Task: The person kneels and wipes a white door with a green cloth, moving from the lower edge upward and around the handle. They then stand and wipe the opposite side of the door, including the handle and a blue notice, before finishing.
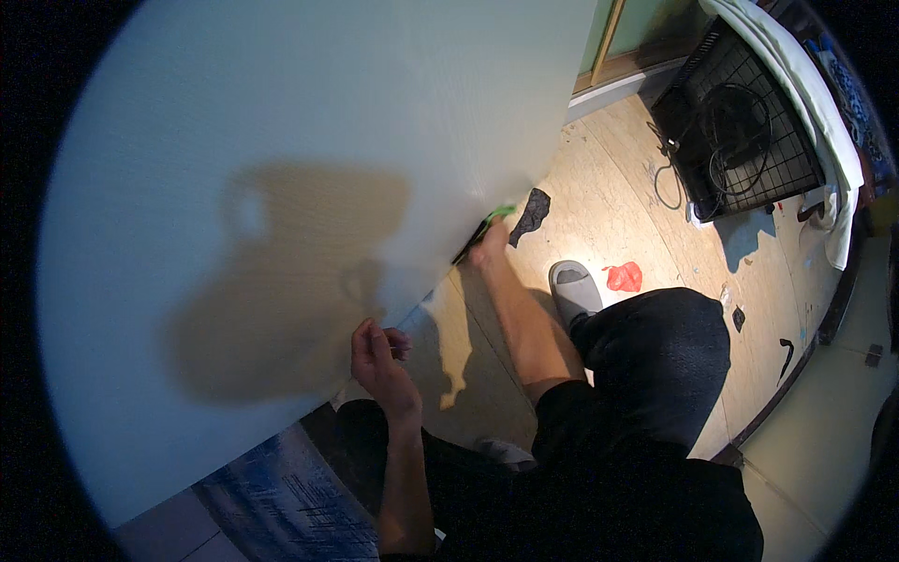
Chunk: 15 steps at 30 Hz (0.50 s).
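Note:
A large pale panel with faint wood grain (316, 105), perhaps a door, fills the left side; its lower edge runs diagonally just above the floor. Low at that edge, my right hand (493, 244) grips a slim black and green tool (500, 211). The tool lies along the panel's bottom edge, blurred and partly covered by my fingers, so its exact kind is unclear. My left hand (385, 376) is raised near the same edge, further left, fingers loosely curled and nothing visible in them. A broad shadow falls across the panel.
Dark crumpled scrap (532, 214) and a red plastic bag (624, 277) lie on the floor (618, 168). A black wire crate (758, 140) holding cables stands at upper right, with white cloth (808, 91) beside it. My slippered foot (574, 289) is planted near the bag. A blue mat (281, 499) lies lower left.

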Tool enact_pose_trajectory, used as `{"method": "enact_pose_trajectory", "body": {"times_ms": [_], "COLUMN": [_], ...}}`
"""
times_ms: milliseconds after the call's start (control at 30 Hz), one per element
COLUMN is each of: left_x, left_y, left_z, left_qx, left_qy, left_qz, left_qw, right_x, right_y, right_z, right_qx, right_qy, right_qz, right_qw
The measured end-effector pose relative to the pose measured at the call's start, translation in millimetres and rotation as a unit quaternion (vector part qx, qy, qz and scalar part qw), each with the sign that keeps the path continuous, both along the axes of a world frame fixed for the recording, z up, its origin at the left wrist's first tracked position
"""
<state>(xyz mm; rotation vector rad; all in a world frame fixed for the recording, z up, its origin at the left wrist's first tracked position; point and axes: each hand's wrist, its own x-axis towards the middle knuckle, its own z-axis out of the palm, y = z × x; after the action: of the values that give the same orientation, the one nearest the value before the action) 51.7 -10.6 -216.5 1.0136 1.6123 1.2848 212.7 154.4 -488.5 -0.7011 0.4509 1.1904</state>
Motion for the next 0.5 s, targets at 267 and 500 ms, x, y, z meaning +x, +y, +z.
{"method": "enact_pose_trajectory", "body": {"times_ms": [267, 500], "left_x": [16, 23], "left_y": [7, 14], "left_z": [8, 1], "left_qx": [-0.035, -0.039], "left_qy": [0.016, 0.016], "left_qz": [0.0, -0.008], "left_qw": [0.999, 0.999], "right_x": [-174, -110], "right_y": [-86, -46], "right_z": [-9, -23], "right_qx": [-0.054, -0.036], "right_qy": [0.236, 0.221], "right_qz": [0.187, 0.124], "right_qw": [0.952, 0.967]}}
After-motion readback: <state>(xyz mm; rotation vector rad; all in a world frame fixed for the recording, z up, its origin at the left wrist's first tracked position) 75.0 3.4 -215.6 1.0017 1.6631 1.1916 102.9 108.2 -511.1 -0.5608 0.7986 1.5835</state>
